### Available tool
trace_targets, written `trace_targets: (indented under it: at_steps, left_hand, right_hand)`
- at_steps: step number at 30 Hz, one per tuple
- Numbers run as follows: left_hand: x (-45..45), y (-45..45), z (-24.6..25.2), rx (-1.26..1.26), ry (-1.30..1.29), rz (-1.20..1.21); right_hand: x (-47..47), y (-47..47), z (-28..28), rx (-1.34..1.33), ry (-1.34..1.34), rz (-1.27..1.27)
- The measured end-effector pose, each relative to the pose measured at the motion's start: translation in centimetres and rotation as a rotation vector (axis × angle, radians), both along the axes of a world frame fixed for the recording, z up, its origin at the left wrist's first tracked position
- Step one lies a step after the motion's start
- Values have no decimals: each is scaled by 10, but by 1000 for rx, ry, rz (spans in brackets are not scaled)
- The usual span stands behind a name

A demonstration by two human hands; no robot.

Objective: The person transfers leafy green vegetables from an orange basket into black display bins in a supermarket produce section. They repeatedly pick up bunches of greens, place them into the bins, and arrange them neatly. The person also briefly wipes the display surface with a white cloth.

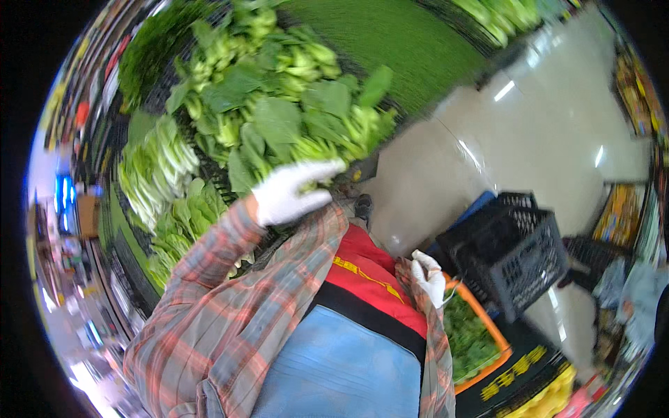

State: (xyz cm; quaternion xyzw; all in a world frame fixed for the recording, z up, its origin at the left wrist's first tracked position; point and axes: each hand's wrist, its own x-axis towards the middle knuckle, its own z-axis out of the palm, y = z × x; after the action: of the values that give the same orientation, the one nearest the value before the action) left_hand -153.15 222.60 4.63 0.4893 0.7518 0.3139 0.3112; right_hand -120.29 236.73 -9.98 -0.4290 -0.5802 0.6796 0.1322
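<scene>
My left hand [295,192], in a white glove, reaches over the near edge of a heap of bok choy [277,123]. Its thumb and fingers are spread apart, with nothing seen between them. Broad green leaves lie just beyond the fingertips. My right hand [429,277], also gloved in white, hangs low beside my red, black and blue apron [366,282]. Its fingers are bent; whether anything is inside them is hidden. Close by it stands an orange crate [488,326] holding dark leafy greens [466,334].
White-stemmed greens [157,167] and lighter leafy greens [180,224] lie left of the bok choy. Green matting [387,47] covers the display beyond. Black plastic crates [528,256] stand on the shiny tiled floor [449,141] at right. A black box with yellow writing [512,373] sits lower right.
</scene>
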Motion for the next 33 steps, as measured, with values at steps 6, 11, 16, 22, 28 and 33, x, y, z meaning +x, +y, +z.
trace_targets:
  at_steps: [6, 11, 16, 22, 28, 33]
  left_hand:
    - [165, 54, -78, -268, -343, -548]
    - [243, 103, -122, -421, -182, -878]
    - [329, 160, -212, -604, -196, -1042]
    - [456, 227, -370, -502, 210, -1260]
    - [528, 255, -490, -920, 988, -1147]
    - [515, 228, -541, -604, 1215, -1091]
  right_hand:
    - [139, -90, -45, 58, -245, -346]
    - [210, -163, -78, -252, -279, -694]
    - [246, -211, -152, -705, -73, -1108]
    - [283, -198, -294, -1059, 70, -1436]
    - [274, -142, -356, -1087, 305, -1445]
    - [265, -74, -381, -1188, 204, -1386]
